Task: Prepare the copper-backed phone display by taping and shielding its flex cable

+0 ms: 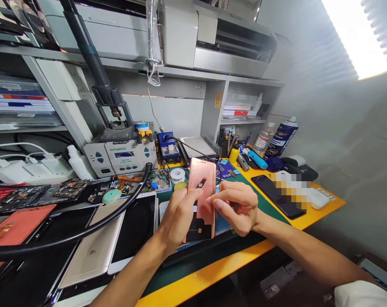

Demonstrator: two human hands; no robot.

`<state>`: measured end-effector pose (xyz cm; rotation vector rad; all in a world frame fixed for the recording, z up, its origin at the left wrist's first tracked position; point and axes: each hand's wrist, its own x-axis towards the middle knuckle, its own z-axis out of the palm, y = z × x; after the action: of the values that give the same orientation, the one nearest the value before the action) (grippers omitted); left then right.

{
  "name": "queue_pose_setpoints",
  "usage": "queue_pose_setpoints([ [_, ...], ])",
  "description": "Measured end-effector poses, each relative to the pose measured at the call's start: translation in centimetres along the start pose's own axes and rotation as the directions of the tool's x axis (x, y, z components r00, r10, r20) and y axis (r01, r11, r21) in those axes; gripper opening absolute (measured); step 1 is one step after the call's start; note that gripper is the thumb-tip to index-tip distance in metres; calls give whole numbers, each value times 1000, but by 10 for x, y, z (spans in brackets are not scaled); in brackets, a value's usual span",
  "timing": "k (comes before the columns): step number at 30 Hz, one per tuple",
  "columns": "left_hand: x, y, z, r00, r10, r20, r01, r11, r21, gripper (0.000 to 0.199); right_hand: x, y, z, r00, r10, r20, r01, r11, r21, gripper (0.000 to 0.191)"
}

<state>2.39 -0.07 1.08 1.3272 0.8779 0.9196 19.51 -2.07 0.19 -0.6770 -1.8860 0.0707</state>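
Upright in front of me, a copper-pink phone panel (203,170) is in my left hand (179,211), which is closed around its left edge with the thumb across its face. The panel has small dark and white patches in the middle and a black area at its lower end. At the panel's right edge, my right hand (236,207) is closed, with thumb and index finger pinched together against the pink surface. Whatever those fingertips hold is too small to make out.
A thick black hose (116,213) curves across the left side, over a gold phone (94,251). Behind stands a grey soldering station (123,155). To the right lie a black phone (278,196) and a blue spray can (281,138). The yellow table edge (212,277) runs in front.
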Motion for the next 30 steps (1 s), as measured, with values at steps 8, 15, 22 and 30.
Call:
queue_pose_setpoints([
  [8,-4,1,3,991,-83,109,92,993,-78,32,-2,4,1,981,160,-113,-165,985,-41,30],
  [15,-2,2,3,991,-78,108,87,993,-85,33,-1,3,4,981,189,-53,-191,980,-48,31],
  [22,1,0,4,999,-33,32,35,998,-46,39,-2,4,3,987,148,-66,-151,987,-47,29],
  [30,1,2,4,999,32,13,-32,999,-11,38,-2,3,2,988,139,-64,-143,989,-49,22],
])
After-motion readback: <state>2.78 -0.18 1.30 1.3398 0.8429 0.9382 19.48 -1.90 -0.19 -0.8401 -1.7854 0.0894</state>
